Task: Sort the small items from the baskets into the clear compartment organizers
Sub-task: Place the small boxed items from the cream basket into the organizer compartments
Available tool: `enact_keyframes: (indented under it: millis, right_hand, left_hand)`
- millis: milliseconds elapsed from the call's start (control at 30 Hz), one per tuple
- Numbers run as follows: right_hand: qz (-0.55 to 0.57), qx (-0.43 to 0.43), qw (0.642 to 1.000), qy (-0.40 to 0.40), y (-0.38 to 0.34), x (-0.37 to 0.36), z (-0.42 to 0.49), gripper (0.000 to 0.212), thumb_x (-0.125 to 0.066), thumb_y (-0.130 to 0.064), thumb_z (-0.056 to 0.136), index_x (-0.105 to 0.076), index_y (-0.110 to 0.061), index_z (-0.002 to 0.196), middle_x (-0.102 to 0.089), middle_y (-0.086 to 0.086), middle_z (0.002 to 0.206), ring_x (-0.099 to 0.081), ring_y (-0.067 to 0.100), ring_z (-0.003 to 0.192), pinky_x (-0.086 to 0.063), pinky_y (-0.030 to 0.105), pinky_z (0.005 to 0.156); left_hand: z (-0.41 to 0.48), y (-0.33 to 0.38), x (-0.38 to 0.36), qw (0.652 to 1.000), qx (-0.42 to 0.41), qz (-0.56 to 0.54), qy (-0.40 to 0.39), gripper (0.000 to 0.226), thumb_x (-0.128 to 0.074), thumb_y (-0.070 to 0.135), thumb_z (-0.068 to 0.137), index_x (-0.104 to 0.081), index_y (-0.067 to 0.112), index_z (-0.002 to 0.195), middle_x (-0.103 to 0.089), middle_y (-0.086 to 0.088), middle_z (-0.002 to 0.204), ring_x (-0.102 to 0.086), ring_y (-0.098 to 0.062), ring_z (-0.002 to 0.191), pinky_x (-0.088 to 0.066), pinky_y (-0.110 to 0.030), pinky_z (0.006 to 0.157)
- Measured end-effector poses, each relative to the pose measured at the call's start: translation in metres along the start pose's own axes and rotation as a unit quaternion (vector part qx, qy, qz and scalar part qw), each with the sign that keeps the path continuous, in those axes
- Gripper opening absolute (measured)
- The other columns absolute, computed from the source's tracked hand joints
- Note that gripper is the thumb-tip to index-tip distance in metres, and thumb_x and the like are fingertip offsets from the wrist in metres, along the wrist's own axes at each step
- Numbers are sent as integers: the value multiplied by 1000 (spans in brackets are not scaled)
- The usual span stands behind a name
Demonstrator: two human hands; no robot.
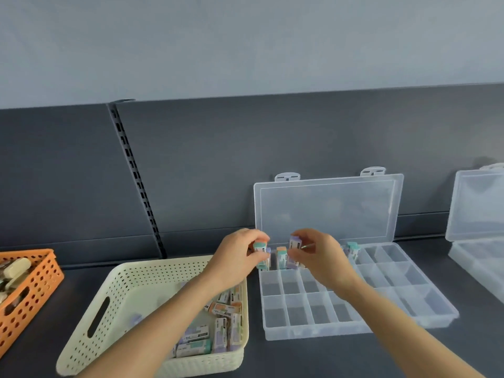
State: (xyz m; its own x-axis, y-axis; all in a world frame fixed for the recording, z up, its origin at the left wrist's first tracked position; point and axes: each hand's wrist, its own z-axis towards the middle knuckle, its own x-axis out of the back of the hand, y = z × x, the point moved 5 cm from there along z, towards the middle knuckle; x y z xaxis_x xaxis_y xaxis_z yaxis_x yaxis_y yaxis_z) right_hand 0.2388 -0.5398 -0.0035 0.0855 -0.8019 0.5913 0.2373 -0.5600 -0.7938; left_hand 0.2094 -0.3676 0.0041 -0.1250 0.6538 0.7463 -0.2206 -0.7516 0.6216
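A clear compartment organizer [409, 320] lies open on the dark counter, its lid [327, 208] leaning against the back panel. My left hand [240, 255] pinches a teal-topped eraser [259, 246] over the organizer's far-left compartment. Over the far row, my right hand [319, 255] holds a purple eraser [295, 242] upright. An orange-topped eraser [281, 257] stands in the far row between my hands. A teal eraser [352, 249] stands further right in that row. The cream perforated basket [122, 290] to the left holds several more wrapped erasers [218, 331].
An orange perforated basket [32, 293] with pale items sits at the left edge. A second clear organizer [480, 214] with raised lid stands at the right edge. A dark slotted back panel [131, 165] rises behind the counter.
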Motion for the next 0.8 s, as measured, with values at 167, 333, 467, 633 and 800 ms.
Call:
enact_keyframes:
  millis: [167, 333, 467, 633, 800]
  right_hand:
    - [6, -21, 999, 36, 34, 45, 3, 15, -64, -9, 82, -65, -21, 91, -69, -2, 82, -67, 19, 78, -49, 23, 65]
    - [-28, -24, 997, 63, 73, 92, 14, 19, -66, -8, 82, -66, -18, 98, -66, -7, 84, -64, 7, 76, -48, 13, 63]
    - [-59, -22, 995, 82, 101, 127, 25, 20, -70, -7, 80, -67, -16, 98, -62, -15, 79, -60, 3, 74, -50, 19, 72]
    - [-74, -21, 994, 81, 132, 155, 35, 18, -69, -10, 82, -65, -15, 99, -64, -9, 80, -61, 5, 72, -49, 16, 67]
    - [-79, -6, 994, 80, 158, 168, 38, 28, -68, -13, 84, -64, -16, 111, -65, -9, 90, -62, 6, 75, -54, 19, 74]
  left_hand:
    - [26, 26, -36, 1000, -9, -16, -21, 29, -71, 20, 84, -65, 25, 111, -61, 12, 105, -60, -4, 92, -49, -13, 80]
    - [54, 62, -74, 998, -36, -34, -41, 27, -67, 16, 87, -64, 20, 113, -59, 9, 107, -58, -7, 96, -47, -14, 83]
    - [79, 90, -102, 997, -50, -34, -47, 28, -69, 15, 86, -64, 16, 113, -60, 4, 108, -58, -11, 95, -48, -19, 85]
    - [107, 118, -138, 996, -62, -32, -49, 24, -72, 14, 82, -63, 14, 104, -57, 5, 99, -54, -12, 87, -46, -20, 79]
    - [125, 136, -173, 996, -63, -25, -58, 24, -71, 16, 84, -60, 12, 104, -59, 1, 101, -54, -14, 87, -44, -20, 76]
